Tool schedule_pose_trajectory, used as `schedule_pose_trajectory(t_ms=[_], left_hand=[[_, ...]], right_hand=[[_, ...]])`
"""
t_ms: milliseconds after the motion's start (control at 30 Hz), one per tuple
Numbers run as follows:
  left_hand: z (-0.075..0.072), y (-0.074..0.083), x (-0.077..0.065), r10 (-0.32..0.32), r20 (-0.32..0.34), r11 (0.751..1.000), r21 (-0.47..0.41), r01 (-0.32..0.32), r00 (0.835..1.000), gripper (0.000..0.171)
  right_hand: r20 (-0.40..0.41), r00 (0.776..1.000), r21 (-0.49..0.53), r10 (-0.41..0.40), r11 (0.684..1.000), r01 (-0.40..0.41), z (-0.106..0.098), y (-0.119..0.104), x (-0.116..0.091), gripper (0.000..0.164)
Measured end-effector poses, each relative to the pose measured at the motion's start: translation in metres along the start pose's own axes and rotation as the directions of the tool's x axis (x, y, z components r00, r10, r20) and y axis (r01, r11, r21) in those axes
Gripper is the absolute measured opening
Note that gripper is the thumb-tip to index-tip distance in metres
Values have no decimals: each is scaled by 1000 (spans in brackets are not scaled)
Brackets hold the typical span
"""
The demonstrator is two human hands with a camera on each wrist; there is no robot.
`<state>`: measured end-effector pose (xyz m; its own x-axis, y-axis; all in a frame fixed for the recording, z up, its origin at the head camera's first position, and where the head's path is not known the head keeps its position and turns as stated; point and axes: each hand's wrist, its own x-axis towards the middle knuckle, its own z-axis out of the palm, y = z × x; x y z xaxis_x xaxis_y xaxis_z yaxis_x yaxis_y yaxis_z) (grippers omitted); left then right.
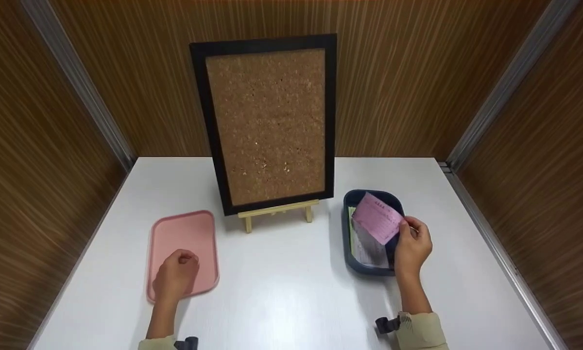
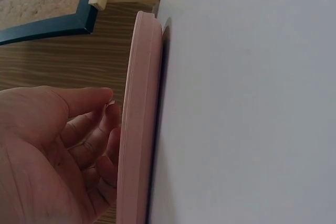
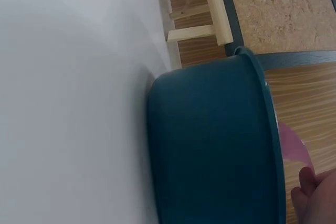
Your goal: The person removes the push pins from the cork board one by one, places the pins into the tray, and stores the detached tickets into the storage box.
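In the head view my left hand [image 1: 175, 272] is above the pink tray [image 1: 206, 272], its fingers curled. The left wrist view shows the thumb and index fingertip pinching a tiny pale thing [image 2: 110, 102], too small to make out; the tray's side [image 2: 139, 129] is beside the fingers. My right hand [image 1: 413, 247] pinches a pink paper note [image 1: 378, 218] by its right corner, tilted over the dark blue bin [image 1: 349, 262]. Handwriting shows on the note. Inside the bin lie white paper [image 1: 369, 250] and a green-edged sheet [image 1: 352, 238].
A black-framed corkboard [image 1: 277, 121] leans on a small wooden easel [image 1: 278, 209] at the back centre, with a few tiny pale specks and dark holes on its cork. The white table [image 1: 277, 282] is bounded by wood-grain walls [image 1: 393, 87] at the back and both sides.
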<state>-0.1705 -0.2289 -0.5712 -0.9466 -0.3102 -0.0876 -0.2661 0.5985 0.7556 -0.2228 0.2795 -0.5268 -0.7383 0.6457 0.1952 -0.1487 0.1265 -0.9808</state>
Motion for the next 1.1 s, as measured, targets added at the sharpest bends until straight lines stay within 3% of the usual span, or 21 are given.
schedule_pose_trajectory(t_ms=[167,333,533,667,767,867,1000,1100], left_hand=[[0,-3,-1,-12,7,1000,14,11,1000,22],[2,-1,-2,7,11,998,55,-7,1000,24],[2,6,-7,26,12,993,114,-27,1000,34],[4,21,-12,71,-36,982,179,-63,997,43],[11,42,-14,167,-81,962,234,-145,983,46],[24,69,-14,272,-102,935,265,-237,957,52],[50,110,-11,346,-69,908,274,-316,936,59],[70,139,-9,368,-2,890,289,-352,930,64]], right_hand=[[10,1000,-148,8,989,-6,-7,10,-2,25],[53,999,-330,-3,944,20,-15,14,-6,24],[99,988,-421,-121,894,151,-18,11,-11,28],[187,965,-431,-182,868,247,-11,4,-14,31],[303,932,-458,-200,827,327,4,-3,-18,39],[425,878,-499,-220,752,430,23,-9,-23,51],[561,795,-538,-233,626,564,50,-18,-29,65],[630,749,-561,-203,549,620,65,-24,-32,74]])
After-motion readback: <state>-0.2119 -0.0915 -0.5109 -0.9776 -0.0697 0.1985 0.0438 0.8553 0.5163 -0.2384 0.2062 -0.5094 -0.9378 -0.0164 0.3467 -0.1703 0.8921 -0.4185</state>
